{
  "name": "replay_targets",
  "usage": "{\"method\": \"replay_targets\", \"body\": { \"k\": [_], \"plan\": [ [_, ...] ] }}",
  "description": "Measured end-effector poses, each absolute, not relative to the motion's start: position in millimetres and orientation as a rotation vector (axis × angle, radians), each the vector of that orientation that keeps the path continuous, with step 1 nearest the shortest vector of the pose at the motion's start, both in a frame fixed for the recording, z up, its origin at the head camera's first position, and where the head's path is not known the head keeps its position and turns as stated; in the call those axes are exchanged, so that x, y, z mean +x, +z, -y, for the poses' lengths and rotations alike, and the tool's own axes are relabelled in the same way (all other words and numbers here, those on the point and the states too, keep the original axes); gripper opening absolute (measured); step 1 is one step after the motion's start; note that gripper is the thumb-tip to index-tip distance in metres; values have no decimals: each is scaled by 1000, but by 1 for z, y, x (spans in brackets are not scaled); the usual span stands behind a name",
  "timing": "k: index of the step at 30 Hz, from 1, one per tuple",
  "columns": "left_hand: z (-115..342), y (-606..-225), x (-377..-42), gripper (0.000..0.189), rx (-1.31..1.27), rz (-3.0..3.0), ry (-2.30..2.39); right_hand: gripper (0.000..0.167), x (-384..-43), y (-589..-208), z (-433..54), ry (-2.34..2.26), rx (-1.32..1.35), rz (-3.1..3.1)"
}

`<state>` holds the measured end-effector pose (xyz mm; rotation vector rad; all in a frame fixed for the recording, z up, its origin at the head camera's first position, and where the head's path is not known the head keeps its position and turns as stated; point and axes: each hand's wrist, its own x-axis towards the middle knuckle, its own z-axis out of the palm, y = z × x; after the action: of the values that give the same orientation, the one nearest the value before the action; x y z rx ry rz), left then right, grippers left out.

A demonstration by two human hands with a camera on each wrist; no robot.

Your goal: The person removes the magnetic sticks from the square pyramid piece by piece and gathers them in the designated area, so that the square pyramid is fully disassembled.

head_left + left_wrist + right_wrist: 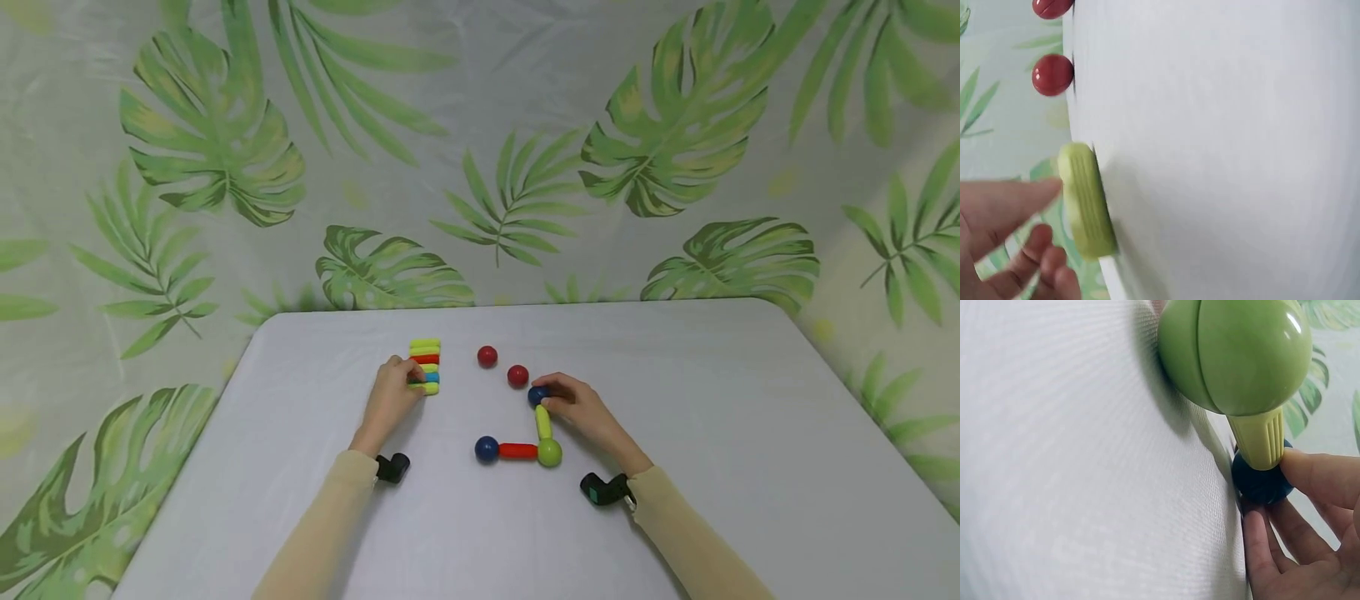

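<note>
In the head view, my left hand [393, 390] is over the near end of a row of short coloured rods, above a blue rod [432, 377]. The left wrist view shows a fingertip right at the side of a yellow-green rod [1087, 200], with other fingers bent below. My right hand [588, 414] holds a dark blue ball [537, 396] between thumb and fingers. That ball sits at the far end of a yellow-green rod [543, 422] leading to a green ball [550, 452]. From the green ball a red rod [518, 452] runs left to another dark blue ball [487, 450].
Two red balls, one farther off [487, 357] and one nearer [517, 377], lie between the rod row and my right hand. Everything rests on a white-covered table [712, 400]. A leaf-printed cloth [525, 108] hangs behind it.
</note>
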<state>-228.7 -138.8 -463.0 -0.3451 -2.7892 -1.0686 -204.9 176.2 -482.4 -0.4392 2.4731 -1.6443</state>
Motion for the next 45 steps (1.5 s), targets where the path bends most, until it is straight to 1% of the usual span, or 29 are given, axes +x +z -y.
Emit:
{"method": "replay_targets", "body": {
  "k": [2,5,7,9,11,16,19,23,26,28,31,36,40,42,45],
  "plan": [
    [132,-460,-224,14,-524,2821,-1147,28,-205,-482,-177,-1638,-442,-2477],
    [117,-456,-212,22,-923,2926,-1364,28,-204,-480,-177,-1633,-433,-2486],
    [105,-453,-204,28,-1169,3014,-1426,28,-204,-479,-177,-1631,-436,-2491],
    [94,-453,-196,29,-1326,3061,-1371,28,-203,-478,-177,-1635,-437,-2488],
    [85,-454,-191,28,-1389,3073,-1218,29,-203,-478,-177,-1641,-444,-2480],
    [78,-453,-185,20,-1346,3038,-918,30,-202,-477,-176,-1636,-427,-2477],
    [80,-454,-190,19,-1241,2999,-982,29,-203,-477,-177,-1612,-416,-2493],
    [78,-458,-210,27,-867,2899,-1293,28,-206,-479,-178,-1611,-398,-2505],
    [73,-461,-226,29,-597,2819,-1408,28,-207,-481,-178,-1618,-398,-2497],
    [69,-464,-236,28,-485,2810,-1400,29,-206,-481,-177,-1610,-407,-2496],
    [65,-467,-246,27,-409,2818,-1366,30,-202,-477,-174,-1611,-403,-2488],
    [63,-469,-254,28,-406,2827,-1355,29,-190,-454,-169,-1597,-425,-2497],
    [66,-467,-248,30,-442,2807,-1345,30,-185,-443,-166,-1595,-425,-2488],
    [68,-464,-241,30,-539,2779,-1359,30,-184,-441,-166,-1601,-424,-2480],
    [70,-459,-224,27,-841,2793,-1425,30,-185,-442,-167,-1608,-428,-2476]
  ]
}}
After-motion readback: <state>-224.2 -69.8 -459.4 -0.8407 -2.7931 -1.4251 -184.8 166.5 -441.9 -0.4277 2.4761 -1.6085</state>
